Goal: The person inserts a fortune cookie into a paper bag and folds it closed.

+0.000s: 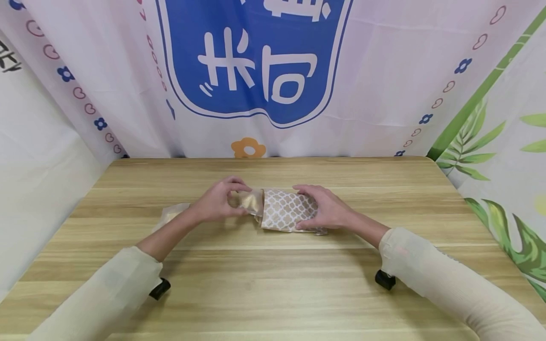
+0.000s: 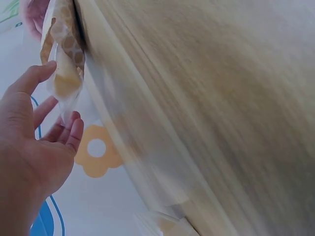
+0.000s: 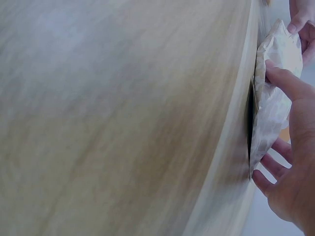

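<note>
A white-and-tan patterned paper bag [image 1: 283, 210] lies on its side on the table, its mouth toward the left. My right hand [image 1: 326, 207] grips its closed end, thumb on the near edge and fingers on the far edge. From the mouth sticks a clear plastic packet [image 1: 251, 201] with something pale yellow inside. My left hand [image 1: 219, 201] holds the packet's outer end between thumb and fingers. In the left wrist view the packet [image 2: 66, 83] sits partly inside the bag [image 2: 69, 34]. The bag hides its inner part.
Another clear packet [image 1: 172, 210] with pale contents lies on the wooden table [image 1: 273, 284], partly covered by the left forearm. A printed cloth [image 1: 375, 94] hangs along the table's far edge. Black wrist pieces [image 1: 159, 289] show below the sleeves.
</note>
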A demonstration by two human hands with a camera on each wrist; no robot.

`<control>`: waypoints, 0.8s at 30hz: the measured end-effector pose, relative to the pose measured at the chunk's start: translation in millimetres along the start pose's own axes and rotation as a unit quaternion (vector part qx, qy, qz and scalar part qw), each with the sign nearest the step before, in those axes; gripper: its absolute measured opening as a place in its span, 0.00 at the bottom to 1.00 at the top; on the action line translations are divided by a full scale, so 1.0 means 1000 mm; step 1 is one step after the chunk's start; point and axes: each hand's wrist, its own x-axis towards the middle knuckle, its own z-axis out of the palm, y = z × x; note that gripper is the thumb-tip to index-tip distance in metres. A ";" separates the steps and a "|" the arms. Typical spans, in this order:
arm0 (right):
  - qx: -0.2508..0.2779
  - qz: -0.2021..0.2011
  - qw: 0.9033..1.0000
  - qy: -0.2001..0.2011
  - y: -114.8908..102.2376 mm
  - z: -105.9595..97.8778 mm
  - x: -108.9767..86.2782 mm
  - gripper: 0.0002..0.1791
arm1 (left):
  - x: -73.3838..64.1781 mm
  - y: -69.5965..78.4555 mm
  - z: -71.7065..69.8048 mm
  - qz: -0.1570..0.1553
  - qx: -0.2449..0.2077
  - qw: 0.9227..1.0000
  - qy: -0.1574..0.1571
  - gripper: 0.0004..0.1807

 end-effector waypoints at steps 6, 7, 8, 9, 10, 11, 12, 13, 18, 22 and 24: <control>-0.001 0.000 1.000 0.000 0.002 0.001 0.001 0.56 | 0.003 0.006 -0.002 -0.025 0.008 1.000 -0.005 0.29; -0.001 -0.001 1.000 -0.001 0.002 0.001 0.001 0.56 | 0.003 0.007 -0.002 -0.025 0.011 1.000 -0.008 0.29; 0.000 -0.001 1.000 -0.001 0.002 0.000 0.001 0.56 | 0.003 0.008 -0.002 -0.023 0.015 1.000 -0.011 0.29; 0.000 -0.001 1.000 -0.001 0.001 0.000 0.001 0.56 | 0.003 0.009 -0.002 -0.020 0.020 1.000 -0.014 0.29; 0.001 -0.001 1.000 -0.002 0.001 0.000 0.001 0.56 | 0.003 0.009 -0.002 -0.016 0.026 0.999 -0.016 0.29; 0.002 -0.001 1.000 -0.002 0.001 0.000 0.001 0.56 | 0.002 0.010 -0.002 -0.010 0.033 0.999 -0.018 0.29; 0.002 -0.002 1.000 -0.001 0.001 0.000 0.001 0.56 | 0.002 0.009 -0.002 -0.006 0.038 0.999 -0.018 0.29; 0.003 -0.002 1.000 -0.002 0.000 0.000 0.001 0.56 | 0.002 0.008 -0.002 0.001 0.043 0.999 -0.018 0.29; 0.004 0.000 1.000 -0.004 0.000 0.000 0.001 0.56 | -0.002 0.004 -0.002 0.027 0.046 0.998 -0.022 0.29; 0.005 0.001 1.000 -0.005 0.001 0.000 0.001 0.56 | -0.003 0.004 0.000 0.021 0.034 0.999 -0.026 0.30; 0.006 0.001 1.000 -0.005 0.001 0.000 0.001 0.56 | -0.003 0.003 0.001 0.016 0.030 0.999 -0.024 0.31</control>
